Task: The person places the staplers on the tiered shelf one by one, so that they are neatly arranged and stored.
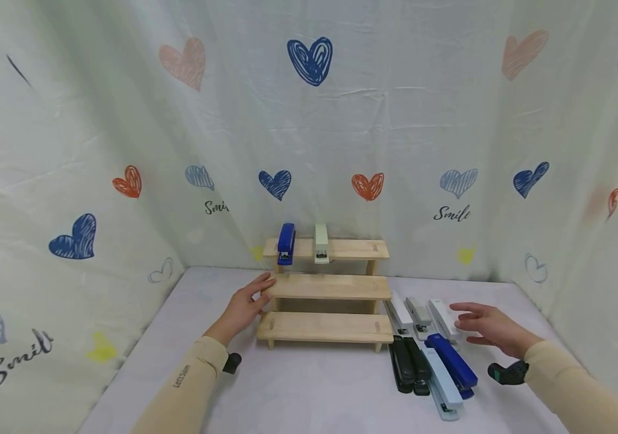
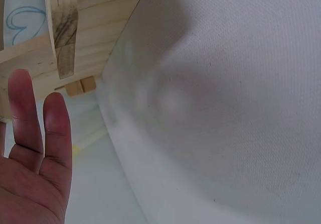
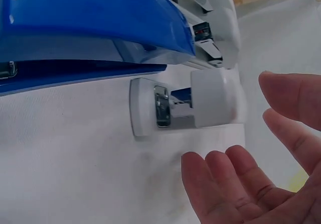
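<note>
My left hand (image 1: pixel 245 307) touches the left end of the middle step of a wooden three-step shelf (image 1: pixel 325 287); in the left wrist view two of its fingers (image 2: pixel 57 133) extend straight. My right hand (image 1: pixel 495 328) hovers with spread fingers just right of a white stapler (image 1: pixel 443 320), apart from it. This white stapler (image 3: pixel 215 98) lies beside a blue stapler (image 3: pixel 90 23) in the right wrist view. On the shelf's top step stand another blue stapler (image 1: pixel 286 244) and a pale green stapler (image 1: pixel 321 244).
Right of the shelf lie two black staplers (image 1: pixel 402 364), a light blue stapler (image 1: pixel 443 380), a grey-white stapler (image 1: pixel 419 314) and another white stapler (image 1: pixel 397 313), close together. A heart-patterned curtain (image 1: pixel 330 132) surrounds the white table (image 1: pixel 309 392).
</note>
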`<state>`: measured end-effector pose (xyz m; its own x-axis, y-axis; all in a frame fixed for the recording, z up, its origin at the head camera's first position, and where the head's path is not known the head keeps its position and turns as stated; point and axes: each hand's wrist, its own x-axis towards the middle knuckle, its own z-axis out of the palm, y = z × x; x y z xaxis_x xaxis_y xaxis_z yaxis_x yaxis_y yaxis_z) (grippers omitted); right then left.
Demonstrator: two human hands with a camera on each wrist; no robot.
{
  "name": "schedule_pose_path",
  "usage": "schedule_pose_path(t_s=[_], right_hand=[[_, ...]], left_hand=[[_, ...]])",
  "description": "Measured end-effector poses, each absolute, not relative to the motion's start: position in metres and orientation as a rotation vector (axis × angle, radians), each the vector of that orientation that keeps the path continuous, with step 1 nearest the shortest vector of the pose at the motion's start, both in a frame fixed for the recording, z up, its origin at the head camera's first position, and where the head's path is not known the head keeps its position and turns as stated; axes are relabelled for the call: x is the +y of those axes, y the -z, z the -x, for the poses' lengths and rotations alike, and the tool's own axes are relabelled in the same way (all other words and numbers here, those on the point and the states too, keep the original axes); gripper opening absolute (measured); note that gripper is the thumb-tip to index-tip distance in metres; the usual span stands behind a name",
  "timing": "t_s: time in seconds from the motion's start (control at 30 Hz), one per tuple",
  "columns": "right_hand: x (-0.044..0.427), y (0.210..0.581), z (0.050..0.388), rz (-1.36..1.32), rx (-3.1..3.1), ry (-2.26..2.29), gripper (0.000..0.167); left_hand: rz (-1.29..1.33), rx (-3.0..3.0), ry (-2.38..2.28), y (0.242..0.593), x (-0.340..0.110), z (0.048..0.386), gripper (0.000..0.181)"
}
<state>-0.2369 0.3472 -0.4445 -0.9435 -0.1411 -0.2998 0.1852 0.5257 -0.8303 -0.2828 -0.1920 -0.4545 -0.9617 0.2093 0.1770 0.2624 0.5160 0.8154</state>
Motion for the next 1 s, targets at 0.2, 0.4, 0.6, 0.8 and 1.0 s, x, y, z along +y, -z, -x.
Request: schedule_pose_path(t_s=[0.2, 0.4, 0.6, 0.8, 1.0], right_hand=[[0.342, 0.453, 0.240, -0.049, 2.405, 1.396, 0.058], [0.339, 0.455, 0.243, -0.058, 2.392, 1.412, 0.057], [0.339, 0.460, 0.245, -0.069, 2.352, 1.447, 0.061], [0.341, 0.465, 0.246, -0.087, 2.272, 1.535, 0.061], [0.342, 0.469, 0.248, -0.137, 2.204, 1.625, 0.058]], left_hand=[[0.414, -2.696, 1.492, 0.454, -0.192, 0.283, 0.042], [0.409, -2.686, 1.497, 0.456, -0.192, 0.285, 0.043], [0.406, -2.680, 1.509, 0.458, -0.192, 0.285, 0.042], [0.415, -2.676, 1.520, 0.457, -0.193, 0.284, 0.042], [0.421, -2.676, 1.512, 0.457, -0.192, 0.285, 0.042]])
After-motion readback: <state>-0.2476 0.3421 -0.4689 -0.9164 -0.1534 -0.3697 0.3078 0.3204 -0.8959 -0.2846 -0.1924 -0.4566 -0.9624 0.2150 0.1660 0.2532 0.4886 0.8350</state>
